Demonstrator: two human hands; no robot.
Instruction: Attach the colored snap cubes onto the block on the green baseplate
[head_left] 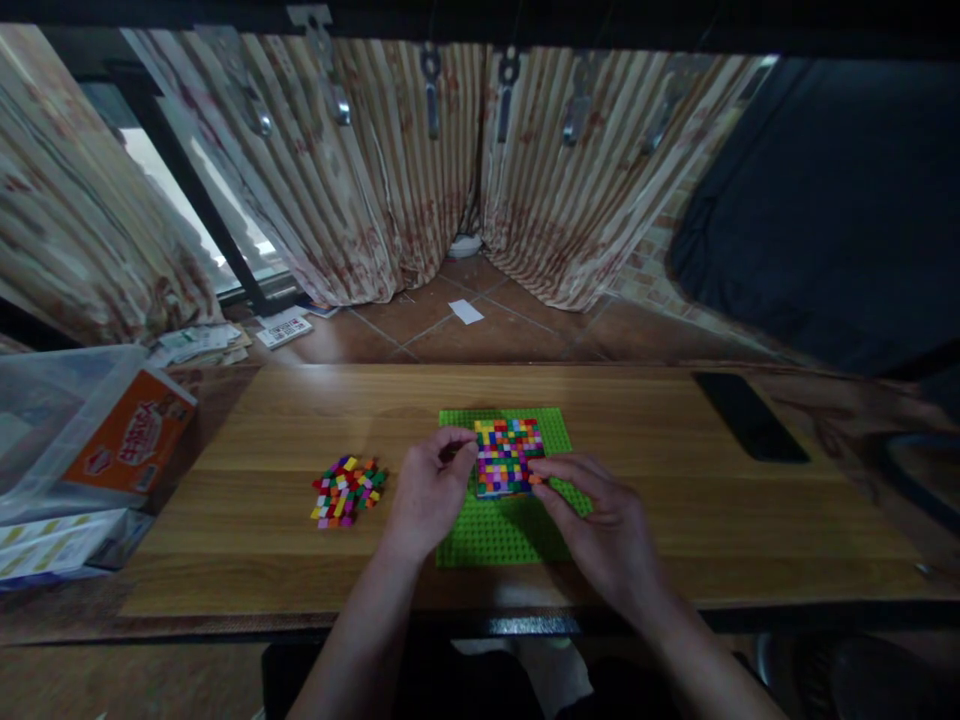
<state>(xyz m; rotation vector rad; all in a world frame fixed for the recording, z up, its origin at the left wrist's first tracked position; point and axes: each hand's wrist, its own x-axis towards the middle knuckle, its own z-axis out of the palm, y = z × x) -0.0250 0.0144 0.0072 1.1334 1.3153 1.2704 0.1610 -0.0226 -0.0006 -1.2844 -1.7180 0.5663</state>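
Observation:
A block of many-coloured toy bricks (508, 455) stands on a green studded baseplate (491, 540) on the wooden table. My left hand (433, 490) is at the block's left edge, its thumb and forefinger closed together; whether a brick is between them is hidden. At the block's right edge, my right hand (604, 515) pinches a small orange brick (535, 479) between thumb and fingers. A heap of loose bricks (347, 492) in mixed colours lies on the table, left of my left hand.
A black phone (750, 418) lies on the table's (645, 440) right side. Left of the table are a clear plastic bin (60, 400) and an orange box (135, 432). Beyond the far edge, papers (285, 328) lie on the tiled floor before striped curtains (375, 200).

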